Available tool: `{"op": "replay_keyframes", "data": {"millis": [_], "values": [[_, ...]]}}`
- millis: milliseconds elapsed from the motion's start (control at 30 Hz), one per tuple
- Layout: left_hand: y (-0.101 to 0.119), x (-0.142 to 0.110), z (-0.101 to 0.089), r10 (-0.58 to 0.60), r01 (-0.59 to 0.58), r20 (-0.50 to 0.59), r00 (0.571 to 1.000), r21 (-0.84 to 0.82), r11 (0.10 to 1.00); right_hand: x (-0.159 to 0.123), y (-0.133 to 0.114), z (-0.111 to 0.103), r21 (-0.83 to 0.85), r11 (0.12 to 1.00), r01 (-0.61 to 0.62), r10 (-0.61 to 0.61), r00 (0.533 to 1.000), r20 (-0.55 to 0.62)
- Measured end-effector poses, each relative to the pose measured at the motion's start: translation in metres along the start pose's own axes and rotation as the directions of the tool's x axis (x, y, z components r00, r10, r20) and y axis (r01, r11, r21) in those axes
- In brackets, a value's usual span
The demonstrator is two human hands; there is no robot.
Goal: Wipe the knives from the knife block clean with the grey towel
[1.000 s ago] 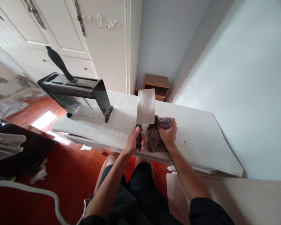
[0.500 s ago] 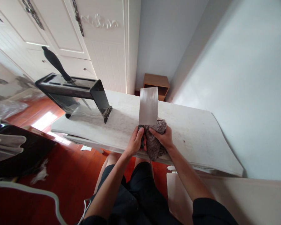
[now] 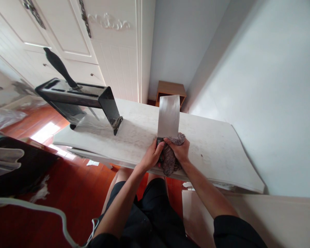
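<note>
The left hand (image 3: 153, 154) has its grip closed round the black handle of a cleaver (image 3: 168, 116), blade up above the bench (image 3: 212, 137); the right hand (image 3: 180, 150) pinches a brown cloth (image 3: 169, 160) against that handle. A black knife rack (image 3: 74, 94) (slotted on top) holds one black-handled knife (image 3: 59, 65).

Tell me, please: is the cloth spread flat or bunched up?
Bunched up. The right hand grips the cloth, which shows as a crumpled lump beside the handle of the cleaver.
</note>
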State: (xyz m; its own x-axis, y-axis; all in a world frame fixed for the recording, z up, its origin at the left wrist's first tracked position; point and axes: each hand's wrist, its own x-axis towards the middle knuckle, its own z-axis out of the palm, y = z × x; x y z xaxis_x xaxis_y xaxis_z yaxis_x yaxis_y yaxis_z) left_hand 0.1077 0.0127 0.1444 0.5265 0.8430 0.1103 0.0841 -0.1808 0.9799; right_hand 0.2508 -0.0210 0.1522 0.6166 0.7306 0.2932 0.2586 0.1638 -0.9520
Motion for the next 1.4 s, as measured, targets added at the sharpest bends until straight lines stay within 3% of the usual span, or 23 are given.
{"op": "replay_keyframes", "data": {"millis": [267,333,467,567,700,900,1067,1233,1400], "values": [[-0.002,0.0,0.004,0.021,-0.022,-0.035,0.999,-0.02,1.0,-0.004,-0.008,0.002,-0.009,0.999,0.034,-0.034,0.994,-0.105],[-0.002,-0.001,0.005,-0.045,0.043,-0.023,0.999,-0.085,0.995,-0.004,-0.006,0.002,-0.001,0.999,0.046,-0.046,0.991,-0.128],[0.002,-0.002,0.002,-0.207,0.227,0.105,0.973,-0.247,0.942,-0.003,-0.001,0.001,0.0,0.999,0.043,-0.043,0.987,-0.157],[0.005,-0.003,-0.001,-0.218,0.25,0.147,0.965,-0.254,0.934,-0.003,0.004,-0.001,0.019,0.997,0.08,-0.076,0.984,-0.161],[0.004,-0.006,-0.003,-0.218,0.244,0.124,0.968,-0.263,0.934,-0.004,0.008,-0.006,0.047,0.989,0.14,-0.131,0.979,-0.153],[0.009,-0.008,-0.006,-0.239,0.278,0.16,0.958,-0.301,0.912,0.003,0.001,-0.014,0.158,0.987,0.027,0.017,0.963,-0.27],[0.014,-0.008,-0.003,-0.238,0.273,0.166,0.957,-0.232,0.934,0.008,-0.006,-0.021,0.264,0.964,-0.024,0.099,0.957,-0.272],[0.012,-0.007,-0.001,-0.168,0.167,0.119,0.979,0.016,0.986,0.006,-0.007,-0.023,0.295,0.952,-0.08,0.145,0.968,-0.207],[0.013,-0.003,-0.007,-0.188,0.166,0.257,0.948,0.104,0.981,0.015,-0.001,-0.029,0.273,0.961,-0.042,0.121,0.953,-0.278]]}}
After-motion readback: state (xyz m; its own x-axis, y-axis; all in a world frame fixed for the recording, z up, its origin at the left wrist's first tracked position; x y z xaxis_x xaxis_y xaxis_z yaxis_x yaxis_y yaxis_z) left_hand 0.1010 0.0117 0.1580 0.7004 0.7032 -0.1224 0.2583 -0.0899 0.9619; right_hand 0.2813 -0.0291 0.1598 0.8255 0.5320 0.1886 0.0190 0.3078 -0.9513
